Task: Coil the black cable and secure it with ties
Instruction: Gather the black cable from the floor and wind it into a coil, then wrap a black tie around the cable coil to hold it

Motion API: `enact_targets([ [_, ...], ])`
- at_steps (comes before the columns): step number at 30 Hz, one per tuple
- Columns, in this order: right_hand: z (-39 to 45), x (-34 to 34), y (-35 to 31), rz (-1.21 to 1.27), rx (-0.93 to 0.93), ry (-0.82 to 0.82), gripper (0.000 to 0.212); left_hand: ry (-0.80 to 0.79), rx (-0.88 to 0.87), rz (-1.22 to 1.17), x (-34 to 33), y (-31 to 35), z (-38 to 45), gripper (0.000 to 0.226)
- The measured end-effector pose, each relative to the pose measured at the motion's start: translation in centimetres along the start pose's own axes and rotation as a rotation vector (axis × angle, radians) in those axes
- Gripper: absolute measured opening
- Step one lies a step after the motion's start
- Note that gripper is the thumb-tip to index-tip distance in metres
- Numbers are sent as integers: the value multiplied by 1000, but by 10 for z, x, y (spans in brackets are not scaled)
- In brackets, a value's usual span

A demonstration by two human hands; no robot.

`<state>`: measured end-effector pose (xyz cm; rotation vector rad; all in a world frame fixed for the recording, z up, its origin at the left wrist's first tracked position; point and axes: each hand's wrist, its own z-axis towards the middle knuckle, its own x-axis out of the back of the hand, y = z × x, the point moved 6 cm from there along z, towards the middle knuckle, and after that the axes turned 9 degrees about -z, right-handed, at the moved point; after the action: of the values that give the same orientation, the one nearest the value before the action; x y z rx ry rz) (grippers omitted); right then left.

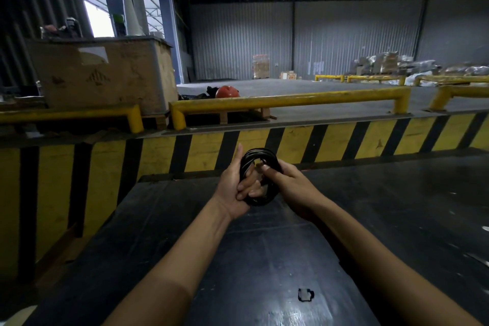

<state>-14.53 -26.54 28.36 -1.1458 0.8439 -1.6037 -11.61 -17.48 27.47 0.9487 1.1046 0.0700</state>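
The black cable (pixel 258 156) is wound into a small round coil, held upright in the air above the dark table (pixel 370 219). My left hand (pixel 232 188) grips the coil's left and lower side, fingers passing through its middle, thumb pointing up. My right hand (pixel 288 182) pinches the coil's right side near the top with thumb and fingers. A small black tie-like loop (pixel 305 294) lies on the table close to me, apart from both hands.
A yellow-and-black striped ledge (pixel 330 140) runs behind the table, topped with yellow guard rails (pixel 288 102). A large worn crate (pixel 105 74) stands at the back left. An orange helmet (pixel 227 92) lies beyond the rail. Stacked goods (pixel 391 63) sit far right.
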Motion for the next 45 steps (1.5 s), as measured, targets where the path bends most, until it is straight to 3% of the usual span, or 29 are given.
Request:
enact_targets([
  [5, 4, -1, 2, -36, 17, -15, 26, 86, -45, 96, 13, 5, 4, 61],
  [8, 13, 4, 6, -285, 54, -14, 26, 265, -69, 278, 32, 8, 10, 50],
  [11, 24, 7, 9, -578, 57, -78, 20, 355, -145, 635, 39, 20, 11, 56],
  [16, 37, -9, 19, -833, 36, -292, 17, 234, -320, 1258, 15, 24, 12, 52],
  [19, 36, -15, 24, -798, 56, -322, 25, 296, -474, 1349, 24, 15, 16, 53],
  [23, 19, -10, 54, -433, -70, -286, 22, 448, -620, 1263, 50, 23, 16, 52],
  [26, 19, -9, 73, -506, -68, -229, 19, 527, -556, 1187, 69, 22, 22, 50],
  [28, 29, -5, 78, -622, -39, -159, 14, 538, -406, 1157, 79, 17, 33, 47],
  [31, 44, 2, 86, -811, 20, -165, 13, 470, -140, 1310, 81, 8, 49, 46],
  [34, 51, 2, 98, -892, 59, -222, 14, 492, -55, 1419, 76, -5, 61, 56],
  [37, 54, 2, 115, -817, 82, -266, 18, 556, -155, 1477, 82, -22, 63, 56],
  [39, 50, 2, 134, -658, 63, -381, 22, 571, -171, 1458, 96, -33, 61, 52],
  [41, 38, 4, 166, -395, -68, -511, 29, 608, -158, 1467, 118, -44, 55, 45],
  [43, 33, 10, 215, -198, -279, -504, 31, 675, -113, 1476, 143, -52, 50, 28],
  [45, 30, 14, 273, -312, -369, -468, 25, 747, -34, 1459, 165, -62, 38, 15],
])
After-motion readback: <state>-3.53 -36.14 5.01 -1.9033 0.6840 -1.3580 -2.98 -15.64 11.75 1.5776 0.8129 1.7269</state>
